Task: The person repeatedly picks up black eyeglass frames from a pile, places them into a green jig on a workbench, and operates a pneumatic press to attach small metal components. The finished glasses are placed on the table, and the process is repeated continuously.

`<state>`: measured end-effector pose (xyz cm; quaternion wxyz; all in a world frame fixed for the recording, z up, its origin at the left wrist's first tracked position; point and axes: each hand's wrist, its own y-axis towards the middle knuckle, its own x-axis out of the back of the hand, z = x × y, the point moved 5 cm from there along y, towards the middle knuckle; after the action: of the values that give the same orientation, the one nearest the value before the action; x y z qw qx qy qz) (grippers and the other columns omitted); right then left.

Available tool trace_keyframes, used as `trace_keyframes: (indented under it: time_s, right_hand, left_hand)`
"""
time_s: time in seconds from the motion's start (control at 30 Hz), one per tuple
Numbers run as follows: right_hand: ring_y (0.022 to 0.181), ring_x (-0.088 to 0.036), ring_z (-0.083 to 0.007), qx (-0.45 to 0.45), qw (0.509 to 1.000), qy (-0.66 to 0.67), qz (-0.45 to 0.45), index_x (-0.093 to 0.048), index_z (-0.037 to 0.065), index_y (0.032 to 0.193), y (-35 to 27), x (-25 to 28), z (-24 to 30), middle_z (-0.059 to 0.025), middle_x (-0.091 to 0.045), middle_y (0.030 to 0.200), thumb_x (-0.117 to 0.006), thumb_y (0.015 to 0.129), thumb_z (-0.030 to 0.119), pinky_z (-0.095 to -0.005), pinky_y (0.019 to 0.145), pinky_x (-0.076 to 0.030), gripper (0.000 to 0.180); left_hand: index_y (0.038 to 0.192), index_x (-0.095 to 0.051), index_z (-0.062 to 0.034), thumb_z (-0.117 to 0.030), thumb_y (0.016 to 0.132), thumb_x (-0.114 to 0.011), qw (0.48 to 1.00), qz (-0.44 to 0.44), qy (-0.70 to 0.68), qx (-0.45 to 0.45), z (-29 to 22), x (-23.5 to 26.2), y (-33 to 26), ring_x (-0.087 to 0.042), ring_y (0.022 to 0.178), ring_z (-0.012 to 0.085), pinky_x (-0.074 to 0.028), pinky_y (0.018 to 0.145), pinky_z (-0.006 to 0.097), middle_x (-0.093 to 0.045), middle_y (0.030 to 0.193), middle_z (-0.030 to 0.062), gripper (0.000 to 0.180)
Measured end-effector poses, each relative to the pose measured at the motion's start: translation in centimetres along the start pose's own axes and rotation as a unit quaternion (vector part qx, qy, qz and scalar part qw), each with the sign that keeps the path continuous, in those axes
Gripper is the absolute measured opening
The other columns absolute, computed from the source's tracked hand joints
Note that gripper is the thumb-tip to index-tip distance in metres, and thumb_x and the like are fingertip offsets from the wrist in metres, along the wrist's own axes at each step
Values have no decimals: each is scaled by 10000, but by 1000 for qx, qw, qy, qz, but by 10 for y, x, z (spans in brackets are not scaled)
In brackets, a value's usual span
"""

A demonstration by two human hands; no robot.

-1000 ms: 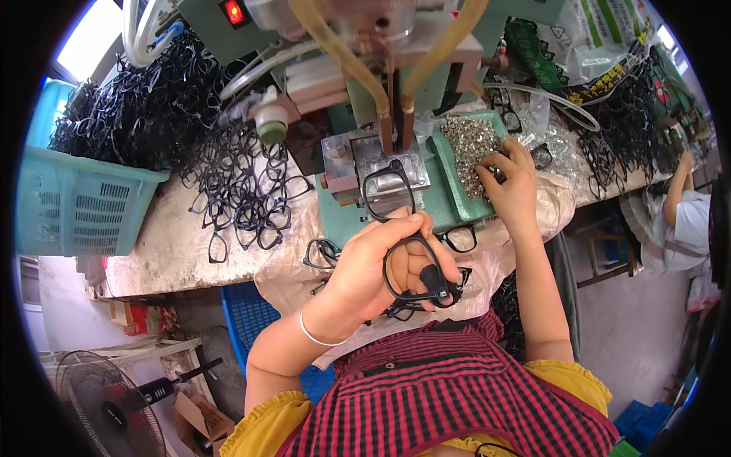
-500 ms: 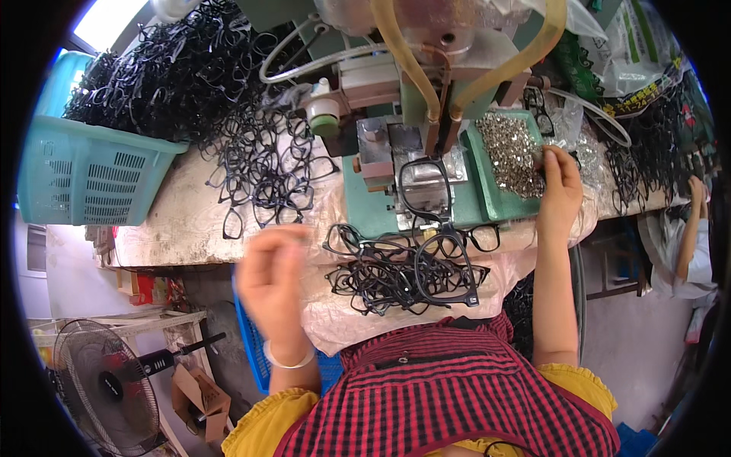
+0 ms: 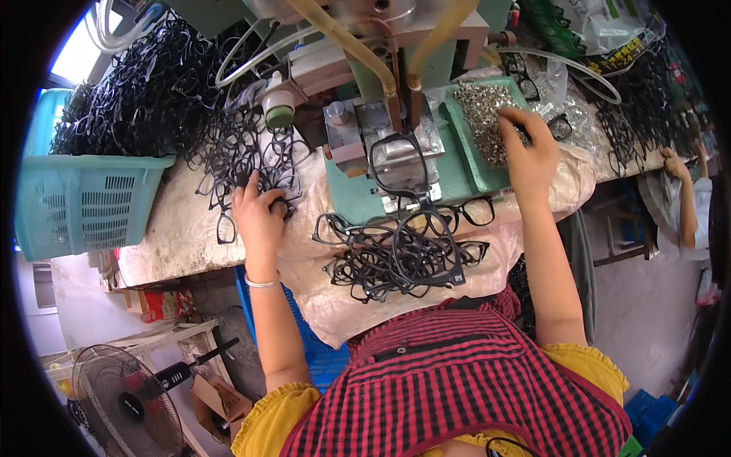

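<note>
My left hand reaches into a loose spread of black eyeglass frames, its thumb and fingers apart and touching them. At the right edge of a green tray, my right hand has thumb and forefinger pinched over a heap of small silvery metal parts; what lies between the fingertips is too small to make out. Between my hands, one black eyeglass frame leans tilted against the metal fixture of a machine. Below it lies a pile of black frames on the covered table edge.
Two tan hoses run down to the machine's copper-coloured tips. A turquoise basket heaped with frames stands at left. A fan and blue crate are below the table. Another person's arm shows at far right.
My left hand has moved up and left onto the loose frames. My right hand has stayed at the tray, its fingers now over the metal parts. The whole view has shifted slightly.
</note>
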<state>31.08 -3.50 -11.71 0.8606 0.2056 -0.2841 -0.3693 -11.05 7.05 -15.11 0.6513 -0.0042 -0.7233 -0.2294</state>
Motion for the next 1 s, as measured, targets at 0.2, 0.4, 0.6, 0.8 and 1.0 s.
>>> trace_keyframes:
  time_s: [0.2, 0.4, 0.6, 0.8, 1.0]
  right_hand:
    - [951, -658, -224, -19, 998, -64, -5, -734, 22, 970, -28, 52, -5, -96, -707, 938, -697, 840, 33, -316, 877, -485, 135]
    - [924, -662, -216, 27, 990, 94, 100, -742, 27, 941, -4, 8, 69, -88, -715, 959, -693, 803, 12, -320, 866, -494, 147]
    - [904, -656, -131, -43, 953, 276, 120, -625, -11, 1098, 9, -60, 95, -64, -686, 922, -719, 789, 36, -274, 849, -502, 326]
    - [901, -640, -105, -129, 925, 341, 110, -581, -14, 1153, -1, -59, 88, -48, -675, 934, -722, 806, 22, -255, 864, -485, 377]
    - [927, -619, -91, -140, 899, 390, 144, -559, -15, 1192, -2, -64, 116, -47, -689, 967, -724, 808, 27, -264, 911, -460, 420]
  left_hand:
    - [1159, -719, -8, -75, 946, -654, 875, -95, -457, 128, 14, 0, -1, -645, 1005, 162, -486, 910, 276, -684, 1239, 136, 232]
    - [1339, -567, -50, -307, 1079, -452, 733, -171, -643, 143, -17, 42, 43, -510, 713, 64, -413, 635, 238, -590, 817, -3, 383]
    - [1157, -607, -65, -358, 1040, -548, 685, -103, -674, 257, -39, 8, 18, -397, 613, 63, -320, 498, 222, -495, 751, -26, 321]
    - [1048, -539, -91, -406, 1073, -363, 573, -175, -790, 130, -92, 83, 11, -543, 699, 220, -487, 615, 342, -630, 893, 128, 362]
    - [1096, -475, -15, -307, 1069, -248, 701, -269, -651, -114, -121, 179, 60, -667, 932, 375, -579, 820, 451, -645, 1103, 324, 371]
